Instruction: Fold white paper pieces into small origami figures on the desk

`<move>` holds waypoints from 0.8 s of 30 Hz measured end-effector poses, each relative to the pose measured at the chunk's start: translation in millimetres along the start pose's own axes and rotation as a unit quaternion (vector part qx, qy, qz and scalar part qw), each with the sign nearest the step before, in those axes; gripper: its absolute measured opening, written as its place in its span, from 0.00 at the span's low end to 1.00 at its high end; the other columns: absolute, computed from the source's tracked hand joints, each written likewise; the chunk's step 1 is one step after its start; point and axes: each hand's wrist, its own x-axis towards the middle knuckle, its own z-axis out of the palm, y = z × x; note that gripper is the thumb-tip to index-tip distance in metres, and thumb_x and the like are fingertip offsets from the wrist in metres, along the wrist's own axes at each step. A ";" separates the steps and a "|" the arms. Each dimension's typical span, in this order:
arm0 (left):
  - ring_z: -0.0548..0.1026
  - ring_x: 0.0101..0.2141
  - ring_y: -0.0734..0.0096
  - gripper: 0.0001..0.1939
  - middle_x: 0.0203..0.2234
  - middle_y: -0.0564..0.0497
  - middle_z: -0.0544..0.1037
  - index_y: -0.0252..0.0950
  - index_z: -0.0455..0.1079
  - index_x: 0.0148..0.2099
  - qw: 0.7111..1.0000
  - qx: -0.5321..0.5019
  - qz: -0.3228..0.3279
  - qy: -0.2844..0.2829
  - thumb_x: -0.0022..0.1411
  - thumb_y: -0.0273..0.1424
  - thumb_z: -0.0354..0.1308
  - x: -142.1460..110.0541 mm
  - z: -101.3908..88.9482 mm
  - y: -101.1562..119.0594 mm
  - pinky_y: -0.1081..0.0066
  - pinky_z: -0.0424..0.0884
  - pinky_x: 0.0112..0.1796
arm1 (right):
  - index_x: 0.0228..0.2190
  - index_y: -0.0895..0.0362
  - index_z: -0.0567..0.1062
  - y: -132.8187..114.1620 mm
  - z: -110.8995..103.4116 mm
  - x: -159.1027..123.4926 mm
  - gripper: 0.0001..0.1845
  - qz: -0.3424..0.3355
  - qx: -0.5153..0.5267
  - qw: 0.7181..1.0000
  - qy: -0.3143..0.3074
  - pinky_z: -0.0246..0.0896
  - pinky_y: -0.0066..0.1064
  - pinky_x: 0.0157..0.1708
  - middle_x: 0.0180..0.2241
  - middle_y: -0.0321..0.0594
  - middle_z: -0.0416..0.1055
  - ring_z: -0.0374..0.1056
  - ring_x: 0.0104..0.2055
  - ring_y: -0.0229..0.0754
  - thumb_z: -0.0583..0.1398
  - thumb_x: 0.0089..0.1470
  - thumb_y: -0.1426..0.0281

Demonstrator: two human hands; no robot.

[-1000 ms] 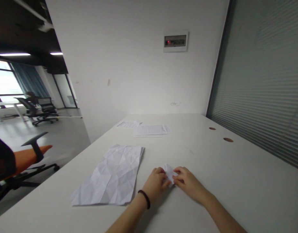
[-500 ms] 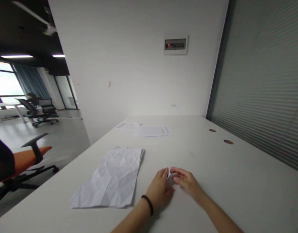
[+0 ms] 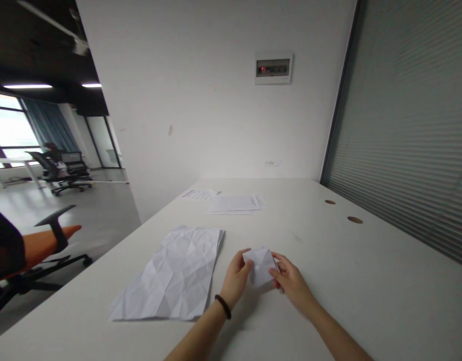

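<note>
A small folded piece of white paper (image 3: 260, 265) is held between my two hands, a little above the table, its flat face toward me. My left hand (image 3: 236, 277) pinches its left edge, thumb in front and fingers behind. The right edge is gripped by my right hand (image 3: 291, 281), its thumb also on the near face. A dark band circles my left wrist. To the left of my hands lies a large creased sheet of white paper (image 3: 178, 276), flat on the white table (image 3: 347, 291).
Printed sheets (image 3: 234, 203) lie farther back on the table, with another printed page (image 3: 199, 194) to their left. Two round holes (image 3: 355, 220) pierce the tabletop at the right. An orange chair (image 3: 46, 245) stands beyond the left edge. A wall (image 3: 216, 110) closes the far end.
The folded paper, mostly hidden by my hands before, has been turned so its broad face shows. My left hand has shifted left and turned, its thumb now on top.
</note>
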 end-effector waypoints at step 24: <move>0.67 0.38 0.65 0.14 0.37 0.49 0.70 0.38 0.72 0.33 0.877 0.405 0.133 -0.222 0.47 0.41 0.60 -21.0 -5.5 24.6 0.70 0.63 0.40 | 0.23 0.57 0.74 -20.2 -19.2 -12.5 0.11 -0.090 -0.267 0.955 -0.093 0.59 0.27 0.37 0.33 0.39 0.65 0.63 0.37 0.39 0.53 0.40 0.80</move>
